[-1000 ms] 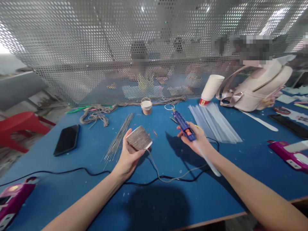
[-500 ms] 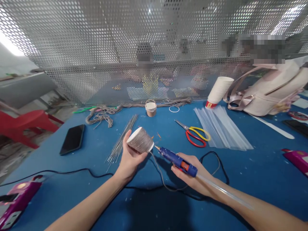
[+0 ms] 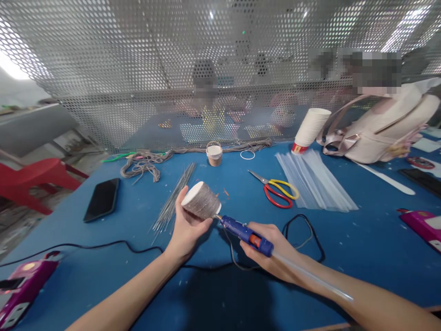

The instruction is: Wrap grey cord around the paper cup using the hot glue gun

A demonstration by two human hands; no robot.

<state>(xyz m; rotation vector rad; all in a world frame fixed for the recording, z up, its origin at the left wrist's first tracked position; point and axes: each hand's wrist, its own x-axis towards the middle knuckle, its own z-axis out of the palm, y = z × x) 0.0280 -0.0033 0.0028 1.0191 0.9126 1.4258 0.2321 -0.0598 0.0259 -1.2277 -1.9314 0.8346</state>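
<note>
My left hand grips a paper cup wrapped in grey cord, tilted with its white end up and to the left. In my right hand is a blue hot glue gun with a clear glue stick jutting from its back. The gun's nozzle is at the cup's lower right edge; whether it touches cannot be made out. A loose grey cord trails from the cup toward the table, passing under the gun.
Thin wires and a phone lie left. Scissors, clear plastic strips, stacked paper cups and a bag are right. A small basket stands before the perforated screen. Black cable crosses the blue table.
My right hand has moved the glue gun left and slightly down, bringing its nozzle to the cup's lower edge. My left hand and the cup stay nearly still.
</note>
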